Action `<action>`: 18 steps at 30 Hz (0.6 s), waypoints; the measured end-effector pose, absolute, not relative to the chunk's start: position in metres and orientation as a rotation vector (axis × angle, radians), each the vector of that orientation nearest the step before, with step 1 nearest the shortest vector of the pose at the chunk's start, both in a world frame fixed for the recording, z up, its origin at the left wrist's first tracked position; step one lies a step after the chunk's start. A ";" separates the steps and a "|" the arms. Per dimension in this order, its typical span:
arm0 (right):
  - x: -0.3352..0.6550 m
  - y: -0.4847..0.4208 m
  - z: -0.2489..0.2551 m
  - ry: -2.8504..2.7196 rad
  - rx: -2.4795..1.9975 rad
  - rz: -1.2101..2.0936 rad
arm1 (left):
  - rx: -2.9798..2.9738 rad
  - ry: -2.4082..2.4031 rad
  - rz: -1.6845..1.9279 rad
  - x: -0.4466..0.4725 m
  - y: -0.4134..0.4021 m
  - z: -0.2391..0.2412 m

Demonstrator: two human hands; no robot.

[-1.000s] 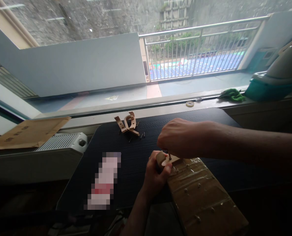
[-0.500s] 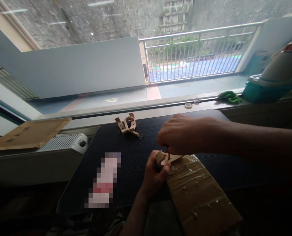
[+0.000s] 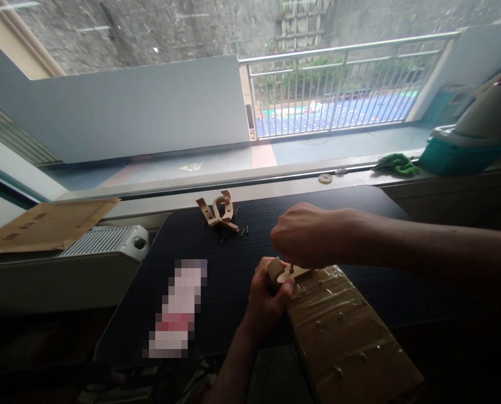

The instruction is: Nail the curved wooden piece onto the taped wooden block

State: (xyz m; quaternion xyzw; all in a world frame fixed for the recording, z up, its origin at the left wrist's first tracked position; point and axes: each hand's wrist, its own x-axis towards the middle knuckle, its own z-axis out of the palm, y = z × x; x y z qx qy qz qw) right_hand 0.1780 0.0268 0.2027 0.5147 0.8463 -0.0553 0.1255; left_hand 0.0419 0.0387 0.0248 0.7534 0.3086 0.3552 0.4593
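My left hand [image 3: 269, 292] is closed round a pale curved wooden hook [image 3: 274, 270], pressing it against the near-left end of a taped cardboard box [image 3: 351, 336]. Above it, my right hand [image 3: 303, 233] makes a fist around what looks like a screwdriver [image 3: 291, 267]; its handle is hidden in the fingers. The metal shaft points straight down onto the flat part of the hook, at the box's top edge. Several small holes or screw marks dot the box's taped face. More wooden hooks [image 3: 223, 210] lie in a pile at the table's back, with loose screws [image 3: 244, 231] beside them.
The black table [image 3: 183, 241] stands against a window sill. A blurred-out pinkish item [image 3: 178, 308] lies on its left part. On the sill are a tape roll [image 3: 325, 178], a green cloth [image 3: 396, 164] and a teal bin [image 3: 456, 154]. Cardboard [image 3: 48, 224] rests on the radiator [image 3: 107, 241].
The view has shifted slightly. My right fist has turned a little over the hook and sits slightly lower. My left hand keeps its hold on the hook.
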 end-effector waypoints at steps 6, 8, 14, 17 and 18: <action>0.176 0.026 0.211 2.444 1.507 -0.118 | 1.869 0.719 0.889 0.041 0.039 0.025; 0.175 0.026 0.220 2.379 1.402 -0.135 | 1.882 0.723 0.879 0.041 0.039 0.024; 0.174 0.027 0.223 2.408 1.266 -0.111 | 1.859 0.730 0.857 0.041 0.039 0.019; 0.177 0.029 0.217 2.409 1.259 -0.105 | 1.854 0.723 0.854 0.041 0.039 0.021; 0.179 0.029 0.216 2.396 1.265 -0.122 | 1.855 0.725 0.852 0.041 0.039 0.022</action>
